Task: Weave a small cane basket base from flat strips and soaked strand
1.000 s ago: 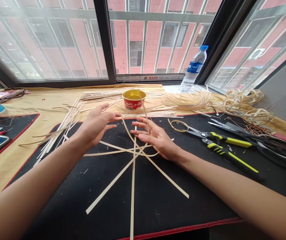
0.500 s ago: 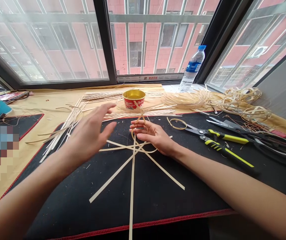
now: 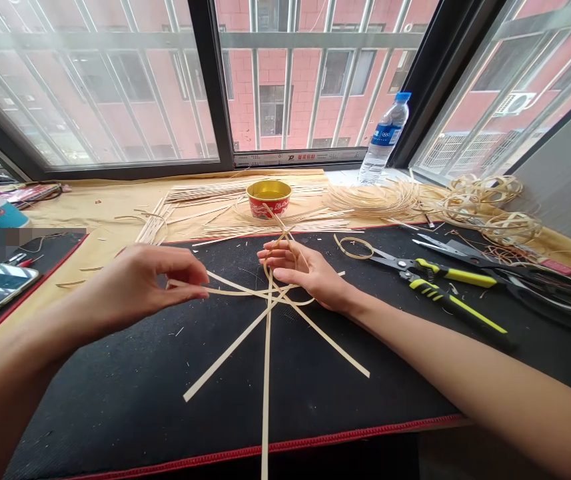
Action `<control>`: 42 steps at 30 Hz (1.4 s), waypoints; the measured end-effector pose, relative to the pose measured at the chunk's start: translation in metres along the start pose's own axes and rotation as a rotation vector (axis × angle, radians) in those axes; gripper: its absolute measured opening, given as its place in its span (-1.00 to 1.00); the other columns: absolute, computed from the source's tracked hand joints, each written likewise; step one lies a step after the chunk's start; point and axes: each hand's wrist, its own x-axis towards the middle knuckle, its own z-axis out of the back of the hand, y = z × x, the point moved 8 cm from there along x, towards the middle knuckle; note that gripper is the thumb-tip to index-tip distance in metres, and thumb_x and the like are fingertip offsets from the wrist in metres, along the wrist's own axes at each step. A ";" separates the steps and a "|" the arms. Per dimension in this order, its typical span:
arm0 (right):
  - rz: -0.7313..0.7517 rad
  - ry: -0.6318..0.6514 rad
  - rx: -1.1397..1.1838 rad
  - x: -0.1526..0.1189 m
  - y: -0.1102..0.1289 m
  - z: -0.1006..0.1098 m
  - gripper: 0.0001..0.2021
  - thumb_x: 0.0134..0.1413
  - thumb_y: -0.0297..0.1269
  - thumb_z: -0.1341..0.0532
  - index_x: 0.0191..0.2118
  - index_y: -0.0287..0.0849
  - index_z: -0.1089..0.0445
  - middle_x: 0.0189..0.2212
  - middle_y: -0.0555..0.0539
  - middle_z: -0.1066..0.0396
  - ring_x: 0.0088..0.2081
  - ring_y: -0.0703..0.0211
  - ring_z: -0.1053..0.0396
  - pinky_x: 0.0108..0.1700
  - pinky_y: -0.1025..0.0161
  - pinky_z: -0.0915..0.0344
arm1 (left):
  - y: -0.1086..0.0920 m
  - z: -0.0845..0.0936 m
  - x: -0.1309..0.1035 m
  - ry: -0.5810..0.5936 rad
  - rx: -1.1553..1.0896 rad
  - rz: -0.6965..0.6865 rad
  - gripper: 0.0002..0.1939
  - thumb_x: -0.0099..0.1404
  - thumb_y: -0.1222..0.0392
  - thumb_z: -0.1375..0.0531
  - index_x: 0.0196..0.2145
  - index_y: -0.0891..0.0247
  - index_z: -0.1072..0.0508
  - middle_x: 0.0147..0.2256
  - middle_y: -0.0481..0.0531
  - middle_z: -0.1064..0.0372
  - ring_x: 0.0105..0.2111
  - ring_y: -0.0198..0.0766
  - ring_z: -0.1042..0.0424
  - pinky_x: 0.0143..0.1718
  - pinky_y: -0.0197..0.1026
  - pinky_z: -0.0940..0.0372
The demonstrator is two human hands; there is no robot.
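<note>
Several pale flat bamboo strips (image 3: pixel 266 360) cross one another in a star on the black mat (image 3: pixel 165 407). My left hand (image 3: pixel 165 280) pinches one strip that reaches out to the left, its thumb and fingers closed on it. At the far side of the crossing, my right hand (image 3: pixel 310 270) holds the strips where they loop and cross, thumb in front and fingers behind. The exact grip there is partly hidden by the thumb and strips. Other strip ends fan out towards me and to the lower right, lying on the mat.
A red tin (image 3: pixel 268 199) stands behind the mat among bundles of strips. To the right lie yellow-black pliers (image 3: pixel 430 277), black scissors (image 3: pixel 510 270) and coiled strips (image 3: pixel 490 193). A water bottle (image 3: pixel 385 140) stands by the window, a phone (image 3: pixel 2 290) at the left.
My left hand has come down from an open pose above the mat and closed on a left-pointing strip. My right hand keeps its place at the crossing.
</note>
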 end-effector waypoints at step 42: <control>0.102 -0.203 -0.072 0.002 0.008 0.004 -0.54 -0.32 -0.01 -0.46 -0.31 -0.17 -0.38 -0.20 -0.10 -0.46 -0.06 -0.05 -0.37 -0.05 0.09 -0.30 | -0.086 -0.047 0.076 -0.150 -0.241 -0.039 -0.86 0.19 0.26 -0.22 -0.46 0.31 -0.56 -0.47 0.06 -0.51 -0.41 -0.20 -0.47 -0.33 -0.19 -0.31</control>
